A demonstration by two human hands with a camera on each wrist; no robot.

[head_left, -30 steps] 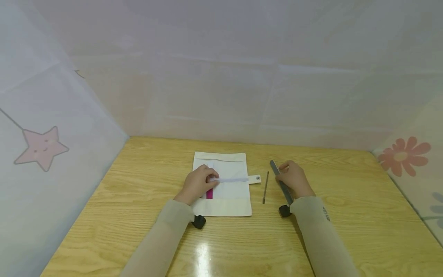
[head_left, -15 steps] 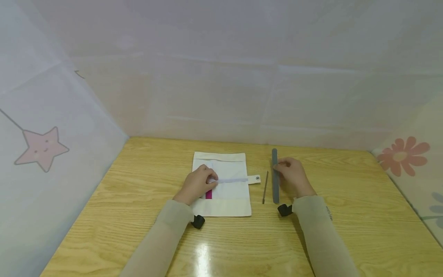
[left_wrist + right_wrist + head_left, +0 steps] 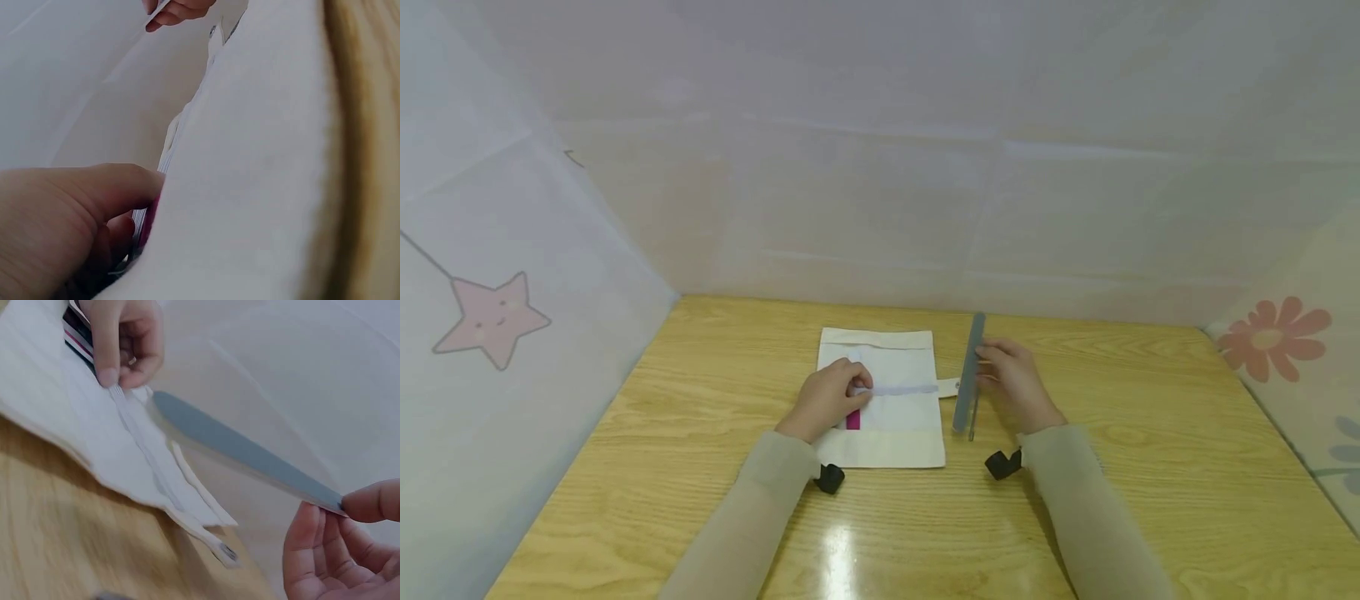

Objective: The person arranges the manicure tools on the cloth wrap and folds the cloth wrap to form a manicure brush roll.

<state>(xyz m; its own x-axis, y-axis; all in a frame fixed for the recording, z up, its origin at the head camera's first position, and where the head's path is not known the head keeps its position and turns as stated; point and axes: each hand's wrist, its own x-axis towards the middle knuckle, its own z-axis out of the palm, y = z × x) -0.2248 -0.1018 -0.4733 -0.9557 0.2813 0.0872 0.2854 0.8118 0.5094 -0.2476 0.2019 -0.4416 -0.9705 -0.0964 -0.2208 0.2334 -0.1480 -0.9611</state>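
Note:
A white fabric roll-up case [image 3: 887,450] lies unfolded on the table. My left hand [image 3: 831,398] pinches the pale elastic band [image 3: 908,390] across its middle, near the left side. Beneath that hand shows a magenta strip [image 3: 853,419]; in the right wrist view several dark and striped slim items [image 3: 78,337] sit under the band there. Between thumb and fingertips, my right hand [image 3: 1018,383] holds a grey nail file [image 3: 967,379] by its edge, raised off the table beside the case. A thin metal tool [image 3: 973,421] lies on the table, partly hidden behind the file.
A tab with a metal snap [image 3: 949,388] sticks out from the case's right side. The wooden table [image 3: 1112,500] meets pale cloth walls [image 3: 850,208] at the back and both sides. Each wrist wears a black camera [image 3: 830,479].
My right hand has turned the nail file from a slant to nearly upright in the head view and carried it left, over the thin tool. The left hand stays in place.

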